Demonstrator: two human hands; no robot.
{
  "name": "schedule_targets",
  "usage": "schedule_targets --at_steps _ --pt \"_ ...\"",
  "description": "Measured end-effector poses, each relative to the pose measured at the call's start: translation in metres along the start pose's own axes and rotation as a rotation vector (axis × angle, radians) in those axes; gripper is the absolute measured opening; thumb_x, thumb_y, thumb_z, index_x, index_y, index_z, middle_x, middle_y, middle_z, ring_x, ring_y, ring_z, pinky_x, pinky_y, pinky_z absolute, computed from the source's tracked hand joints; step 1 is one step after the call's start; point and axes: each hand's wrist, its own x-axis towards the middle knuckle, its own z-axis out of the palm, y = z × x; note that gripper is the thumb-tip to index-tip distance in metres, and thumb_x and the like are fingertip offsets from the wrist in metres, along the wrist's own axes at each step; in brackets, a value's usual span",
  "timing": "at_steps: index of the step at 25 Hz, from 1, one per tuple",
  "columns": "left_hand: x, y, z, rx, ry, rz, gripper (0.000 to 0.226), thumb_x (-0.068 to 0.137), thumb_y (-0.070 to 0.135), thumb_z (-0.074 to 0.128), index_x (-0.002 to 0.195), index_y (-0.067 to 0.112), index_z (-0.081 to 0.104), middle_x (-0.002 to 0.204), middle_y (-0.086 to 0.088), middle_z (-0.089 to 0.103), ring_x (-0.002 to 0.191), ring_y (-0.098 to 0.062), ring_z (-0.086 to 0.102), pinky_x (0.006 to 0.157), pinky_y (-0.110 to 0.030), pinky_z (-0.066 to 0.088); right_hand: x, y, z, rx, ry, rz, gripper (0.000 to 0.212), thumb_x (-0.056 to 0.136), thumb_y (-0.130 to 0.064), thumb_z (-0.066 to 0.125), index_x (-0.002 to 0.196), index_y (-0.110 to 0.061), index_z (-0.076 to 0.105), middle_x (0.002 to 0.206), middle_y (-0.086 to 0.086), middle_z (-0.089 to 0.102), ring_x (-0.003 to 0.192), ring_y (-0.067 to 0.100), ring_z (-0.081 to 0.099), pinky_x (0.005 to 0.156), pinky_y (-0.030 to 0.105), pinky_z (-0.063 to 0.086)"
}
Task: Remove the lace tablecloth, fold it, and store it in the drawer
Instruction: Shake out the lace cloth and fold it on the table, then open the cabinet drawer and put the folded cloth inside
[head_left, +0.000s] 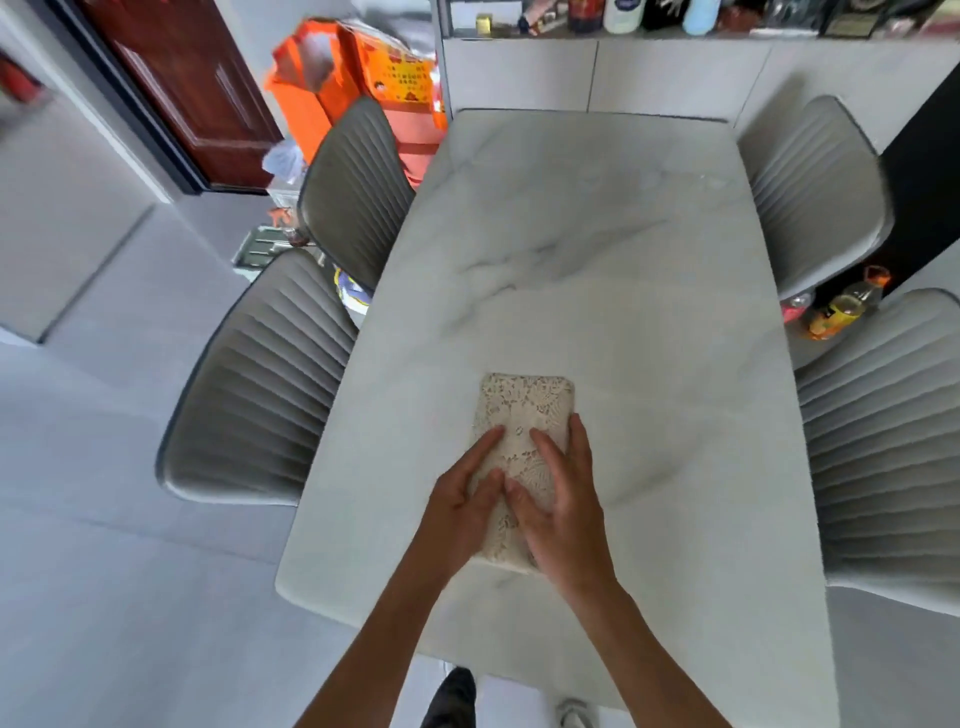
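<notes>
Fingers (485, 447) of both hands are laid flat and slightly spread on the folded lace tablecloth (524, 410); nothing is pinched or gripped, palms are pressed down on it. Left hand (462, 509) is placed on the near left part of the cloth, right hand (563, 514) on the near right part, thumbs touching at the middle. Right-hand outer fingers are run along the cloth's right edge.

Tablecloth is seen as a narrow cream rectangle, long axis pointing away from the person, lying on the marble table (597, 249) near its near end, roughly centred across the width. Far half of the cloth is uncovered; near half is hidden under the hands.

Rest of the tabletop is bare around the cloth. Four grey ribbed chairs are set at the sides: two at left (260, 384) (358, 187), two at right (883, 441) (815, 192), all tucked close to the table edges. An oil bottle (847, 304) is seen between the right chairs, beyond the table edge. Orange bags (358, 88) are stacked behind the far left chair, beside a dark red door (187, 88). A white cabinet (597, 73) is butted against the table's far end, bottles and clutter on its shelf, blurred. No drawer can be made out. Person's feet (457, 696) are visible below the near table edge.
</notes>
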Motion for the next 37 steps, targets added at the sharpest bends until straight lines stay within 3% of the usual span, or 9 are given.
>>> schedule_targets --at_steps 3,6,10,12,15,20,25,29,37 --pt "-0.058 0.011 -0.008 0.150 0.192 0.089 0.047 0.096 0.027 0.049 0.137 0.052 0.044 0.133 0.029 0.050 0.113 0.013 0.055 0.087 -0.008 0.048 -0.023 -0.029 -0.001 -0.005 -0.064 -0.174 0.052 0.091 -0.022 0.066 0.141 -0.021 0.048 0.163 -0.007 0.009 0.137 -0.023 0.005 0.093 -0.008 0.023" --pt "-0.123 0.012 -0.029 0.365 0.426 0.142 0.052 0.093 0.048 0.045 0.142 0.055 0.031 0.126 0.017 0.055 0.104 0.002 0.058 0.083 -0.002 0.043 -0.054 -0.070 0.015 -0.036 -0.147 -0.427 0.045 0.093 -0.012 0.062 0.137 -0.017 0.055 0.163 -0.004 0.019 0.142 -0.007 0.024 0.101 0.011 0.039" --pt "-0.214 0.007 -0.078 0.372 0.703 0.151 0.056 0.090 0.049 0.048 0.140 0.061 0.027 0.107 0.004 0.054 0.088 -0.015 0.062 0.069 -0.019 0.048 -0.110 -0.133 0.061 -0.027 -0.332 -0.588 0.037 0.096 -0.011 0.056 0.133 -0.017 0.059 0.157 -0.008 0.034 0.128 0.012 0.049 0.098 0.033 0.050" --pt "-0.270 -0.001 -0.106 0.345 0.817 0.201 0.061 0.090 0.049 0.051 0.145 0.055 0.025 0.134 0.006 0.048 0.109 -0.007 0.060 0.082 -0.021 0.052 -0.149 -0.163 0.093 0.005 -0.403 -0.683 0.035 0.095 -0.008 0.058 0.129 -0.013 0.062 0.154 -0.006 0.039 0.130 0.010 0.049 0.101 0.029 0.048" --pt "-0.362 -0.023 -0.158 0.388 0.973 0.272 0.070 0.091 0.042 0.056 0.150 0.045 0.020 0.162 0.016 0.008 0.132 0.022 0.025 0.094 -0.001 0.037 -0.215 -0.208 0.156 0.088 -0.555 -0.801 0.035 0.092 -0.001 0.061 0.126 -0.008 0.063 0.152 -0.001 0.043 0.135 0.008 0.045 0.105 0.021 0.043" --pt "-0.519 -0.087 -0.253 0.317 1.145 0.242 0.058 0.089 0.025 0.062 0.144 0.031 0.044 0.162 0.017 0.011 0.137 0.009 0.032 0.101 -0.006 0.033 -0.352 -0.279 0.277 0.157 -0.813 -0.859 0.039 0.090 0.001 0.063 0.127 -0.012 0.064 0.152 -0.004 0.043 0.136 -0.001 0.041 0.107 0.012 0.035" --pt "-0.701 -0.156 -0.341 0.292 1.383 0.125 0.057 0.090 0.022 0.061 0.143 0.032 0.044 0.160 0.023 0.008 0.126 0.023 0.036 0.090 0.002 0.034 -0.528 -0.350 0.401 0.205 -1.068 -0.882 0.046 0.091 0.001 0.063 0.128 -0.026 0.061 0.152 -0.015 0.039 0.137 -0.006 0.037 0.107 0.007 0.030" --pt "-0.813 -0.194 -0.398 0.301 1.525 -0.019 0.058 0.088 0.034 0.054 0.144 0.036 0.040 0.157 0.033 0.001 0.125 0.007 0.045 0.091 -0.008 0.040 -0.638 -0.393 0.483 0.239 -1.250 -0.882 0.051 0.091 0.001 0.063 0.126 -0.036 0.060 0.151 -0.020 0.039 0.136 -0.007 0.038 0.108 0.010 0.032" --pt "-0.965 -0.292 -0.578 0.277 1.643 -0.301 0.054 0.085 0.034 0.047 0.139 0.036 0.042 0.158 0.029 -0.002 0.109 -0.014 0.062 0.086 -0.025 0.050 -0.798 -0.458 0.709 0.215 -1.439 -0.829 0.035 0.092 -0.005 0.063 0.125 -0.018 0.066 0.146 -0.024 0.041 0.132 -0.010 0.040 0.106 0.010 0.033"
